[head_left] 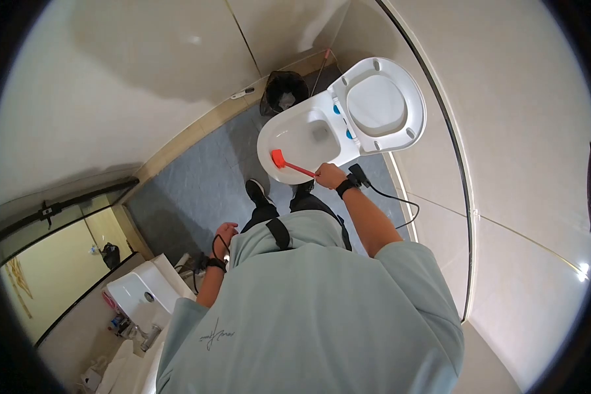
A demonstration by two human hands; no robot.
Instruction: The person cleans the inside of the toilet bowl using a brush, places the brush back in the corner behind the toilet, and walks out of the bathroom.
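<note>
My right hand [330,176] is wrapped round the handle of a red toilet brush [298,169]. The brush reaches left over the near rim, with its red head [278,158] at the front inside of the white toilet bowl [289,126]. Lid and seat [377,105] are tilted up against the back. Beside my left hip hangs my left hand [226,234], its fingers loosely bent and nothing visible in them. Each wrist wears a black strap with a device and cable.
A black-lined bin [284,92] stands beyond the toilet, near a long red-handled stick [326,58]. Tiled walls enclose the blue-grey floor [190,177]. At lower left are a sink with a faucet [151,337], a white box-shaped fixture [141,289] and a mirror [59,269].
</note>
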